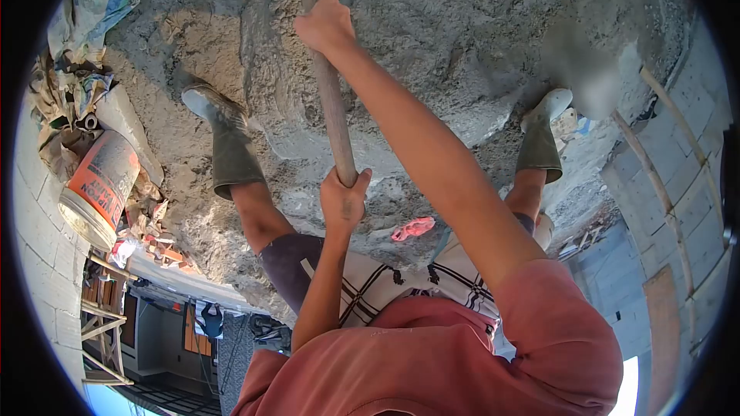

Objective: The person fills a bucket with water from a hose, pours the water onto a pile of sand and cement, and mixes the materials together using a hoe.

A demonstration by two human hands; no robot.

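A long wooden tool handle (331,108) runs from the top edge of the head view down to my waist. My right hand (327,23) is wrapped round its upper part, with the arm stretched across my body. Close to the near end, my left hand (343,202) is closed round the same handle, thumb up. The tool's working end is out of the frame or not clear at the top. Beneath the handle spreads a wet grey mortar-like mix (432,54). My feet stand wide apart in a left boot (231,139) and a right boot (542,135).
At the left, an orange-and-white paint bucket (100,185) lies tilted among torn paper bags and scraps, near a block wall (38,246). A crumpled pink item (413,229) lies between my legs. Wooden poles (651,169) lean along the right wall. A plastic sack (108,0) lies top left.
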